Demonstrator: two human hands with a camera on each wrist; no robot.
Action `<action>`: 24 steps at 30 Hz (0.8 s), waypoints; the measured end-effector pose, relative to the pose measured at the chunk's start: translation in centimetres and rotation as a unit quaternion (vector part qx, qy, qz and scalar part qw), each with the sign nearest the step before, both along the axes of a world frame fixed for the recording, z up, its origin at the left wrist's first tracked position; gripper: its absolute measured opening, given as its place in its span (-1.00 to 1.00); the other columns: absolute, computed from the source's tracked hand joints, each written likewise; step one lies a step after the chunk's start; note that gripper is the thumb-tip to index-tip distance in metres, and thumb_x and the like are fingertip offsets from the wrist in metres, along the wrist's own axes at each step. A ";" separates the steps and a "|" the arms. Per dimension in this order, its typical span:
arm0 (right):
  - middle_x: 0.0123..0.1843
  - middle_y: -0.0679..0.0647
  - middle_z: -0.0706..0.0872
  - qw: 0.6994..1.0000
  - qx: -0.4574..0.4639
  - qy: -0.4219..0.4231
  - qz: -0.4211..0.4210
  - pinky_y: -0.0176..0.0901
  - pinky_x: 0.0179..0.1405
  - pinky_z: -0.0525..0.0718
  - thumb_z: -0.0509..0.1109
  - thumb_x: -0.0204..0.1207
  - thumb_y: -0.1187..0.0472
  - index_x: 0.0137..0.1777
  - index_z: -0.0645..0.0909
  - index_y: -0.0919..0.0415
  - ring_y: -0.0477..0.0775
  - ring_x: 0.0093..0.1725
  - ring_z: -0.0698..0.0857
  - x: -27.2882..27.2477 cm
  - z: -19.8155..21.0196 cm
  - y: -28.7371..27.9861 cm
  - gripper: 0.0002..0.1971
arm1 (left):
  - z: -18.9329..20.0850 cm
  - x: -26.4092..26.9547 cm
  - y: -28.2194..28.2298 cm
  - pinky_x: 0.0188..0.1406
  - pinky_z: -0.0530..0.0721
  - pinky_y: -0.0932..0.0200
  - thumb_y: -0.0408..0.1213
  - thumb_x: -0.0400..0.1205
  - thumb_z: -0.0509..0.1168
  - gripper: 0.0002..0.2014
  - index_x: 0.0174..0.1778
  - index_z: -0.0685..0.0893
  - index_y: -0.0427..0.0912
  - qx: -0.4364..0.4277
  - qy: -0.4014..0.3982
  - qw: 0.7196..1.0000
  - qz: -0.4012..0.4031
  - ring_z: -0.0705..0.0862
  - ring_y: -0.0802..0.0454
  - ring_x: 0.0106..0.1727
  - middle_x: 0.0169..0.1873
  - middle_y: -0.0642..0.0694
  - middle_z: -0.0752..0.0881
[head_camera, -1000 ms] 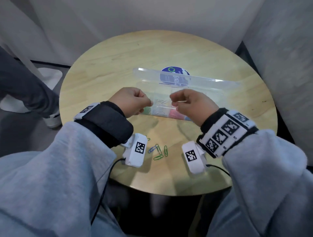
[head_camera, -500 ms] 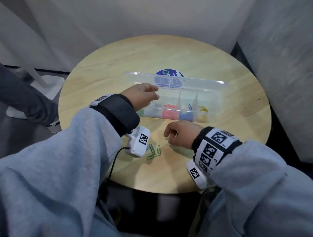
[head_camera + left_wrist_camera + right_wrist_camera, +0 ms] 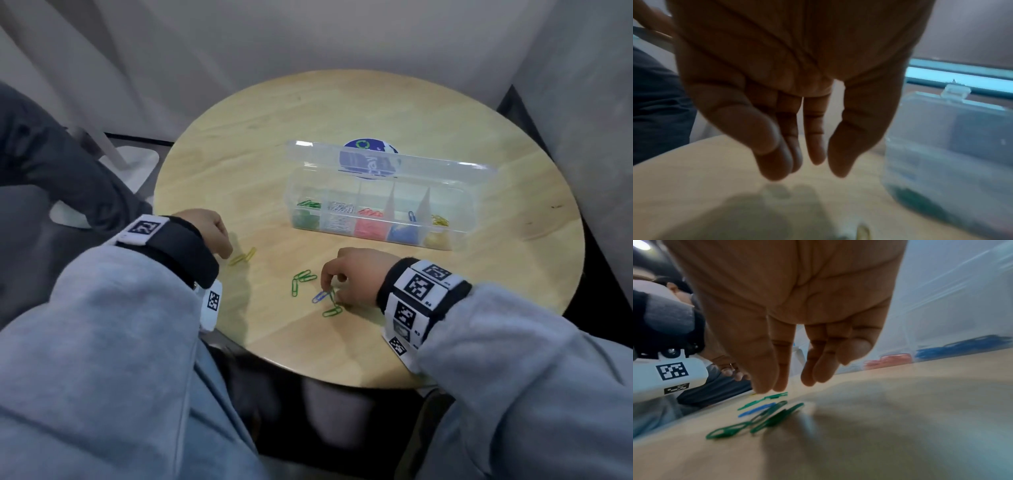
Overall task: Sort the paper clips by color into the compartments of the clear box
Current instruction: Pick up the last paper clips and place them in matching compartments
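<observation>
Hands relaxed, empty | right hand (image 3: 356,274) over blue clip (image 3: 319,296) | left hand (image 3: 209,231) beside yellow clip (image 3: 244,256)

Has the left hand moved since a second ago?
Yes. The left hand has drawn back from the clear plastic compartment box toward the table's near-left edge.

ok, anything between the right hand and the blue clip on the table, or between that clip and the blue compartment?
Nothing visible. The right hand hovers just over the blue wire paper clip, which lies among green paper clips. The clear plastic box is open, its lid up behind; bare tabletop between.
</observation>
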State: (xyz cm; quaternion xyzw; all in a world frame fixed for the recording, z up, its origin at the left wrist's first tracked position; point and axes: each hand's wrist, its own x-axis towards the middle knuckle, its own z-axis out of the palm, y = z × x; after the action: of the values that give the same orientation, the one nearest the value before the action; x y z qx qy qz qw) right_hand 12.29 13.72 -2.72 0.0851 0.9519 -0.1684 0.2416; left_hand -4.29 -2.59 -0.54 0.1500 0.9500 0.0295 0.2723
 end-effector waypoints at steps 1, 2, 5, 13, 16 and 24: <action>0.02 -0.03 0.46 1.000 0.003 -0.004 0.015 -0.04 0.19 0.61 0.33 0.50 0.17 0.15 0.62 -0.04 0.09 0.14 0.59 -0.2 -0.1 -0.4 -0.76 | -0.6 0.2 0.1 -0.15 0.56 0.16 -0.33 0.46 0.42 -0.84 -0.09 0.64 -0.14 -0.023 -0.004 1.000 -0.010 0.64 -0.11 -0.13 -0.31 -0.07 0.65; 0.01 -0.04 0.44 1.000 0.006 -0.009 0.026 -0.01 0.19 0.62 0.33 0.50 0.19 0.14 0.62 -0.04 0.10 0.13 0.59 -0.4 -0.2 -0.7 -0.76 | -1.2 0.2 0.3 -0.19 0.53 0.18 -0.33 0.44 0.42 -0.81 -0.08 0.60 -0.12 -0.040 -0.003 0.999 -0.019 0.62 -0.11 -0.15 -0.33 -0.06 0.63; -0.03 -0.05 0.45 0.999 0.015 -0.010 0.033 0.03 0.14 0.66 0.31 0.47 0.27 0.03 0.62 -0.02 0.12 0.08 0.61 -0.6 -0.6 -0.8 -0.79 | -2.7 -0.3 0.7 -0.14 0.66 0.11 -0.27 0.37 0.46 -0.76 -0.08 0.63 -0.15 -0.095 0.012 0.994 -0.047 0.72 -0.10 -0.11 -0.23 -0.09 0.74; -0.03 -0.02 0.52 0.999 0.024 -0.009 0.035 -0.07 -0.03 0.62 0.30 0.47 0.28 -0.14 0.58 0.04 0.12 0.02 0.62 -0.2 -0.5 0.2 -0.89 | -3.5 -0.1 1.8 -0.27 0.50 0.13 -0.31 0.45 0.35 -0.90 -0.34 0.63 -0.24 -0.038 -0.022 0.999 -0.031 0.54 -0.14 -0.31 -0.37 -0.17 0.63; -0.02 -0.03 0.48 0.999 0.011 0.013 0.038 -0.10 -0.01 0.59 0.34 0.51 0.18 0.00 0.58 0.04 0.12 0.06 0.61 -0.3 -0.5 -0.3 -0.90 | -3.7 -0.1 2.0 -0.24 0.51 0.14 -0.20 0.47 0.39 -0.77 -0.46 0.59 -0.20 0.034 -0.044 0.998 0.010 0.55 -0.12 -0.37 -0.48 -0.14 0.61; -0.04 -0.01 0.51 0.997 0.004 -0.021 0.080 -0.19 -0.26 0.46 0.37 0.50 0.19 -0.12 0.49 0.03 0.09 -0.07 0.55 -0.5 -1.0 -1.1 -0.91 | -3.7 0.9 3.1 0.13 0.70 -0.02 -0.18 0.45 0.47 -0.72 -0.03 0.76 -0.29 0.037 -0.007 0.999 -0.002 0.74 -0.21 0.08 -0.01 -0.21 0.80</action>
State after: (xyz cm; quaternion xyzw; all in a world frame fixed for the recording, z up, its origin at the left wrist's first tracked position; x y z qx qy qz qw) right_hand 11.78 12.64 -3.68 0.0134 0.9511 -0.1429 0.2734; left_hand -3.42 0.52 -4.29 0.1618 0.9460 0.0646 0.2734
